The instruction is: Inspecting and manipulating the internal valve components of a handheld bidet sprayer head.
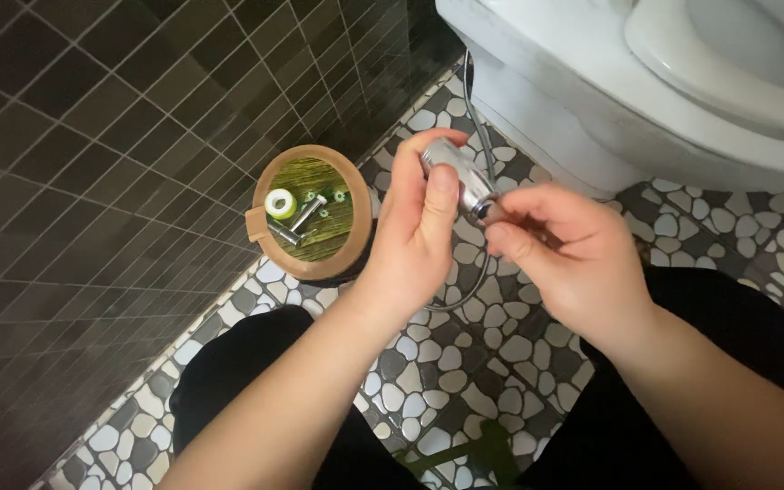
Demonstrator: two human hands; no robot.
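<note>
Mid-frame, gripped metal sprayer head [454, 174] in left hand [421, 227], right hand [564, 259] fingertips pinched on its hose end; parts tray [260, 227] upper left.

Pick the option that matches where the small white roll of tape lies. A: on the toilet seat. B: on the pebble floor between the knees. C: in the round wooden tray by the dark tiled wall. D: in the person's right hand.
C: the white roll of tape lies inside the round wooden tray beside the dark tiled wall, among small metal fittings.
</note>
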